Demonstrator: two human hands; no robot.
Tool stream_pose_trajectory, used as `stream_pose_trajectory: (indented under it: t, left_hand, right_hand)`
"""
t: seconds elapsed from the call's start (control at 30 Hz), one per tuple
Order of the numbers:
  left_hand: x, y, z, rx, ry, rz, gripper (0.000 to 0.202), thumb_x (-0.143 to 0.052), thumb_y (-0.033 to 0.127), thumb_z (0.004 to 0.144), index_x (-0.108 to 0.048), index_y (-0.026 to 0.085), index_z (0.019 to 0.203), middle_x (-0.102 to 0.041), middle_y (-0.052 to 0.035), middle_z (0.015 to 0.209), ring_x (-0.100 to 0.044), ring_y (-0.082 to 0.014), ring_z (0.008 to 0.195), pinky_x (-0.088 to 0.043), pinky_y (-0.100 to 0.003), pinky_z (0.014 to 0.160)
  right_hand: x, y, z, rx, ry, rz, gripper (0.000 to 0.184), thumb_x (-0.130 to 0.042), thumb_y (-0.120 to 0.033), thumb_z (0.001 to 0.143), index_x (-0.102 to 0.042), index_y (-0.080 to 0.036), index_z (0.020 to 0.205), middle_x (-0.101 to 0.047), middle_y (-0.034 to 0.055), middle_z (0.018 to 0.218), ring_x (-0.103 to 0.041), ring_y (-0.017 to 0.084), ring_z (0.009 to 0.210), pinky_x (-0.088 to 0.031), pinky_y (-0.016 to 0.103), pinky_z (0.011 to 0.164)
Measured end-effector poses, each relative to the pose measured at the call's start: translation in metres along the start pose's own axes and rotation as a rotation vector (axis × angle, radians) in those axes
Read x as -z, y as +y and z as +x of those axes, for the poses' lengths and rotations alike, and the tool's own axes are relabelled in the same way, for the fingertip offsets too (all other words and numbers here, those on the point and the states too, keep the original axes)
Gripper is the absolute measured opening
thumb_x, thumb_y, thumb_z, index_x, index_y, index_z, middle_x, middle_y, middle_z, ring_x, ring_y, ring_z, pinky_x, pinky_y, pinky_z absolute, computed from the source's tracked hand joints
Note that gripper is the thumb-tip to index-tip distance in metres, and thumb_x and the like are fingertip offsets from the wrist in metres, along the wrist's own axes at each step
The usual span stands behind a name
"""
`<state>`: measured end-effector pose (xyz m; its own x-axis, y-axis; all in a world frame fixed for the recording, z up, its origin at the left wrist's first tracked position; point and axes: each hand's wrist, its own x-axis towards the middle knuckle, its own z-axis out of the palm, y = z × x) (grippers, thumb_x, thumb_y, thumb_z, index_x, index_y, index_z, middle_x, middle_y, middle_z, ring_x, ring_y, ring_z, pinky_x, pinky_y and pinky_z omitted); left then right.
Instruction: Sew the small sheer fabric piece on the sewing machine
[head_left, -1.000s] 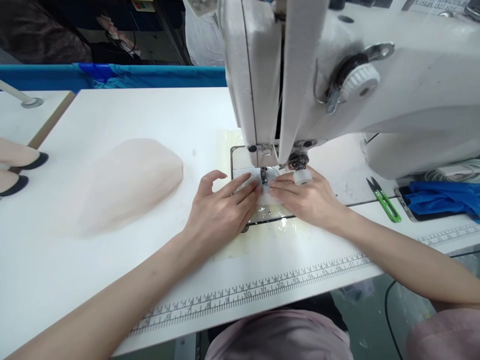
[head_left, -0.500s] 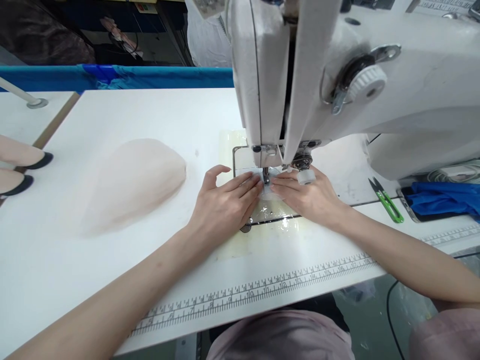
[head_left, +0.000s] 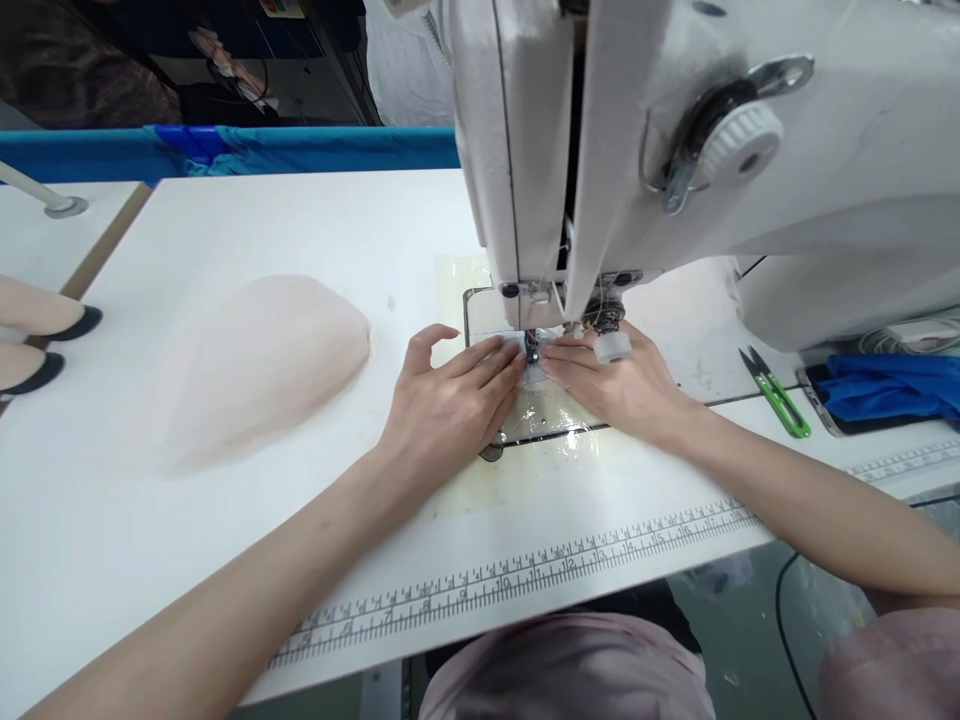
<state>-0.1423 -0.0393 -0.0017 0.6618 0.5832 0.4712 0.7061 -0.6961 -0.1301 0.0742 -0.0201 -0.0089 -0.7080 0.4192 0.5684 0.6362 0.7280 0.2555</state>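
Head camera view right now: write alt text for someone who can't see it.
Bare hands lie on either side of the presser foot of a sewing machine, over what looks like thin, pale material. A sheer beige piece lies on the white table to the left; green snips lie to the right.

From my remote station I log a flat white worktable (head_left: 112, 540) with a black printed ruler scale (head_left: 502, 582) along its near edge; to its left, a second white tabletop (head_left: 34, 235). Beyond the far edge I note a teal-blue fabric band (head_left: 345, 150), then a dark slanting metal leg (head_left: 343, 70). Grey-green floor (head_left: 739, 650) shows lower right, with thin black cable (head_left: 779, 605); light whitish, fairly even.
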Motion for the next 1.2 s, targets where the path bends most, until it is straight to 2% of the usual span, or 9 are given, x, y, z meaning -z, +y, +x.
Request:
stream_pose_trajectory:
  t: [0.17,0.3,0.4,0.5,0.63,0.8,0.93,1.07,1.2]
  left_hand:
    - [-0.005,0.000,-0.002,-0.013,0.049,0.044,0.023,-0.050,0.019,0.095,-0.061,0.015,0.114,-0.069,-0.0066,0.116,-0.064,-0.0229,0.110,-0.039,-0.044,0.097]
    - [-0.001,0.001,-0.002,0.008,0.024,0.090,0.033,-0.051,0.034,0.094,-0.059,0.010,0.116,-0.067,-0.0129,0.119,-0.063,-0.0266,0.111,-0.039,-0.045,0.098]
    - [0.008,0.001,-0.002,-0.012,0.045,0.153,0.026,-0.053,0.038,0.092,-0.064,0.015,0.093,-0.074,-0.0076,0.091,-0.069,-0.0225,0.076,-0.043,-0.043,0.082]
    - [0.014,0.001,-0.001,-0.043,0.112,0.171,0.024,-0.057,0.031,0.090,-0.057,0.019,0.069,-0.066,0.0015,0.062,-0.058,-0.0158,0.051,-0.039,-0.039,0.067]
    - [0.014,-0.002,0.000,-0.031,0.075,0.004,0.009,-0.054,0.021,0.091,-0.063,0.018,0.094,-0.073,-0.0024,0.093,-0.067,-0.0184,0.079,-0.041,-0.040,0.084]
    - [0.013,-0.005,-0.002,0.002,0.069,-0.142,0.012,-0.052,0.021,0.092,-0.064,0.021,0.091,-0.073,-0.0006,0.085,-0.066,-0.0175,0.072,-0.042,-0.041,0.082]
    - [0.010,-0.006,-0.002,0.002,0.023,-0.237,0.023,-0.050,0.015,0.092,-0.062,0.019,0.111,-0.072,-0.0034,0.106,-0.066,-0.0183,0.097,-0.040,-0.041,0.095]
    - [0.004,-0.002,-0.002,0.002,-0.049,-0.255,0.029,-0.048,0.017,0.093,-0.061,0.016,0.119,-0.069,-0.0070,0.105,-0.064,-0.0203,0.093,-0.042,-0.044,0.094]
    - [0.002,0.004,-0.004,0.000,-0.066,-0.222,0.029,-0.050,0.021,0.092,-0.065,0.013,0.116,-0.067,-0.0101,0.105,-0.061,-0.0254,0.096,-0.046,-0.046,0.090]
  right_hand:
    - [0.000,0.000,-0.001,-0.018,-0.068,0.013,0.023,-0.050,-0.010,0.091,-0.072,-0.018,0.094,-0.076,-0.0006,0.092,-0.065,0.016,0.088,-0.042,0.035,0.102]
    - [0.001,-0.001,-0.001,-0.048,-0.115,0.095,0.025,-0.049,-0.010,0.089,-0.071,-0.019,0.096,-0.075,0.0014,0.096,-0.065,0.018,0.091,-0.044,0.039,0.096]
    - [0.006,-0.003,-0.001,-0.042,-0.082,0.135,0.028,-0.046,-0.009,0.086,-0.071,-0.017,0.098,-0.075,0.0030,0.095,-0.065,0.018,0.087,-0.045,0.038,0.089]
    - [0.012,-0.007,0.001,-0.029,-0.041,0.138,0.033,-0.042,-0.005,0.083,-0.070,-0.017,0.095,-0.075,0.0009,0.092,-0.064,0.017,0.082,-0.044,0.035,0.085]
    - [0.016,-0.013,0.003,-0.008,-0.012,0.171,0.035,-0.041,-0.001,0.083,-0.068,-0.018,0.094,-0.074,-0.0021,0.088,-0.062,0.014,0.076,-0.042,0.030,0.082]
    - [0.016,-0.015,0.003,0.004,0.041,0.137,0.036,-0.040,0.007,0.075,-0.064,-0.019,0.068,-0.072,-0.0038,0.075,-0.057,0.012,0.065,-0.042,0.029,0.075]
    - [0.019,-0.019,0.003,-0.052,-0.019,0.165,0.033,-0.040,0.001,0.083,-0.068,-0.017,0.083,-0.072,0.0000,0.084,-0.057,0.013,0.066,-0.041,0.029,0.071]
    - [0.020,-0.020,0.002,-0.109,-0.138,0.187,0.025,-0.043,-0.014,0.091,-0.068,-0.014,0.088,-0.072,0.0063,0.093,-0.059,0.018,0.077,-0.041,0.032,0.072]
    - [0.017,-0.015,0.000,-0.153,-0.177,0.131,0.024,-0.045,-0.020,0.095,-0.068,-0.013,0.090,-0.072,0.0082,0.089,-0.059,0.020,0.084,-0.040,0.034,0.079]
